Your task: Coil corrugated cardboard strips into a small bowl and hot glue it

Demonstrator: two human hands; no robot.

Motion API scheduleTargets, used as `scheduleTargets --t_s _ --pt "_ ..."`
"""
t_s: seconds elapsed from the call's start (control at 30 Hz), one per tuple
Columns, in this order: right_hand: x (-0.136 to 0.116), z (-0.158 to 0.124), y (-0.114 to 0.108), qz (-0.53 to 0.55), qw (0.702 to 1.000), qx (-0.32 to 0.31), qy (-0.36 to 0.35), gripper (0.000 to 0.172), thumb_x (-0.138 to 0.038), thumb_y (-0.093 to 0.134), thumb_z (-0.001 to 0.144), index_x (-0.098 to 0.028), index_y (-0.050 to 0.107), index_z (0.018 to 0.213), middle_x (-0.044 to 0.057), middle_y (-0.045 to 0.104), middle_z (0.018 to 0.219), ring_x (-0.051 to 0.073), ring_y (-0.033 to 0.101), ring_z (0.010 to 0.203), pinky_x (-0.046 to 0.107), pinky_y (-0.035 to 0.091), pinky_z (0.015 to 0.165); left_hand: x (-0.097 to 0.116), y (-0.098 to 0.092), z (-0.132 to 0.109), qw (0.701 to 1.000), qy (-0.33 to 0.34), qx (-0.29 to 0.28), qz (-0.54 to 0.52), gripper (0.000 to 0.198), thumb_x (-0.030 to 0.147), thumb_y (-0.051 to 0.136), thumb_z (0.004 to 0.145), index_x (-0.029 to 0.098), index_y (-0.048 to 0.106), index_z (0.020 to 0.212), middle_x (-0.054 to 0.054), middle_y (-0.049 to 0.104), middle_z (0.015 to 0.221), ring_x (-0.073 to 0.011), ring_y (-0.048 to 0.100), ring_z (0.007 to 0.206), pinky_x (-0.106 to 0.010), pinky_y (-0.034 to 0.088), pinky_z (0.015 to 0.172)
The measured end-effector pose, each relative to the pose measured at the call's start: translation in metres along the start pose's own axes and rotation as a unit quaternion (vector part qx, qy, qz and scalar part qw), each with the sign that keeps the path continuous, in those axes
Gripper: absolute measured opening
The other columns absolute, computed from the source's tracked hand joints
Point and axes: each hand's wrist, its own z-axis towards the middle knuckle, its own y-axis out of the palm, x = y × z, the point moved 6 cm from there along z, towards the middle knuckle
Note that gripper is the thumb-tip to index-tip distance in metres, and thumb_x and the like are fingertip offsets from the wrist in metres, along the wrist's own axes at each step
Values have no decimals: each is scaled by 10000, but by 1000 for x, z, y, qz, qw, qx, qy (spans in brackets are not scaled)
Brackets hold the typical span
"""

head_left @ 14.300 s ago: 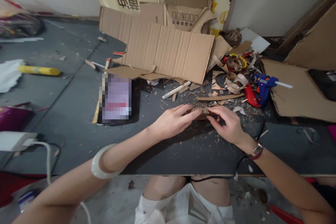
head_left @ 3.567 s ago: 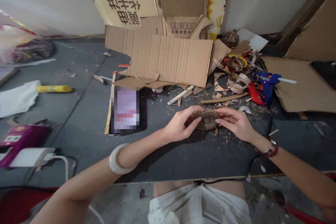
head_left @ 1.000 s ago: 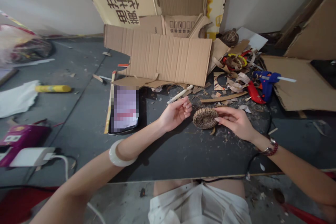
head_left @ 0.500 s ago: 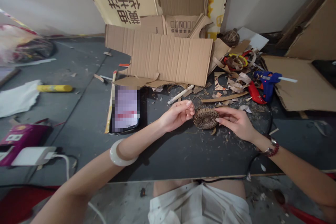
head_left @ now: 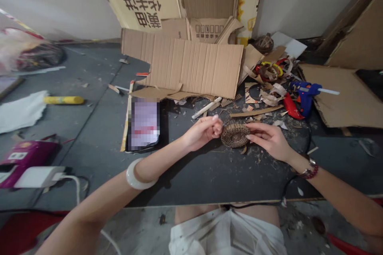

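Note:
A round coil of rolled corrugated cardboard (head_left: 235, 135) lies flat on the dark table (head_left: 209, 175), straight ahead of me. My right hand (head_left: 269, 138) holds it by its right edge, thumb on top and fingers against the rim. My left hand (head_left: 202, 131) rests just left of the coil with its fingers curled together, the tips at the coil's left rim. I cannot tell whether they touch it. Nothing shows inside the left fingers. A white bangle is on my left wrist and a watch on my right.
A phone (head_left: 144, 124) lies to the left of my hands. Behind them are a big corrugated sheet (head_left: 194, 65), a white stick (head_left: 206, 108), cardboard scraps and a blue glue gun (head_left: 303, 93) whose black cable (head_left: 289, 181) runs over the table's front edge. A yellow tube (head_left: 64, 100) lies far left.
My left hand had let go of the coil and drawn back to the left; it has since moved right again, its curled fingertips now at the coil's rim. My right hand has stayed put.

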Motion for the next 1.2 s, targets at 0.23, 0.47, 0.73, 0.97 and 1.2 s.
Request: scheduleTargets --t_s 0.23,0.47,0.73,0.97,1.2 --pt "0 1 0 6 1000 2 -1 292 -287 706 780 -306 688 1071 5 720 1030 163 687 895 298 588 811 1 5 1 995 -27 -57 -84 499 360 612 835 139 459 415 15 333 489 -66 377 484 -188 343 474" --pt "0 0 1 19 1000 -5 3 282 -286 712 774 -310 694 1054 4 721 1010 157 683 879 298 584 806 2 6 1 996 -25 -48 -72 499 351 615 825 140 410 422 18 327 493 -63 345 479 -189 327 468" --pt "3 1 0 83 995 14 46 307 -310 731 748 -271 678 1048 32 715 998 177 679 877 288 589 686 3 3 0 980 79 61 170 389 193 816 619 146 645 964 -11 641 864 -97 591 788 -212 482 745" --pt "7 5 0 102 991 28 75 324 -345 773 685 -251 685 982 29 719 952 179 673 884 356 567 807 -9 2 1 973 23 72 216 222 265 789 654 128 698 804 -42 730 840 -143 675 755 -330 528 853" --pt "21 10 0 162 978 23 129 417 -306 839 580 -230 701 966 33 734 977 184 677 925 383 519 914 -11 3 1 974 12 88 208 242 254 826 596 126 718 771 -37 749 799 -136 692 706 -291 555 814"
